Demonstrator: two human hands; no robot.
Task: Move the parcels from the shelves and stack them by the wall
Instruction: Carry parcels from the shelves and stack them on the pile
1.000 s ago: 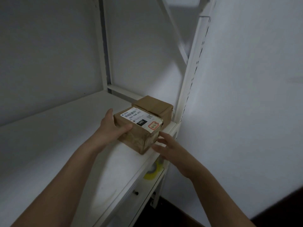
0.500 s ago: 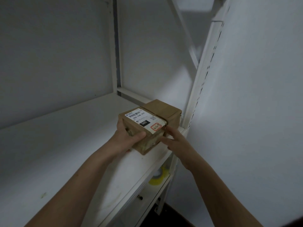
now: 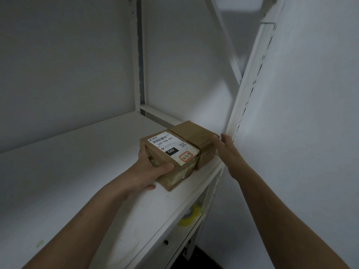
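Fingers (image 3: 144, 155) of the left hand (image 3: 149, 171) curl round the near left side of the labelled parcel (image 3: 155, 152), with the thumb (image 3: 166, 167) laid across its front face, so this hand grips the box. The right hand (image 3: 226, 150) is held flat with its fingers (image 3: 216, 140) straight, and their tips are at the right corner of the plain parcel (image 3: 191, 133). It holds nothing, and whether it presses on the box I cannot tell. Both brown parcels sit touching, side by side, at the front right corner of the white shelf (image 3: 77, 162), close to the slotted upright (image 3: 250, 90) and the wall (image 3: 310, 113). The white label (image 3: 171, 147) on the nearer box carries a barcode, a code that reads as about 060-06B-A05, a small QR square, a black block printed 060, and a red-bordered sticker with handwriting that looks like 3-7-9. The smaller print is too fine to read. On the lower shelf a yellow tape roll (image 3: 189, 217) shows past the edge. Half a second ago the right hand was at the near right corner of the labelled parcel, and it has since gone further back to the plain one. The left hand, which lay on the top edge a second ago, now wraps lower round the side.
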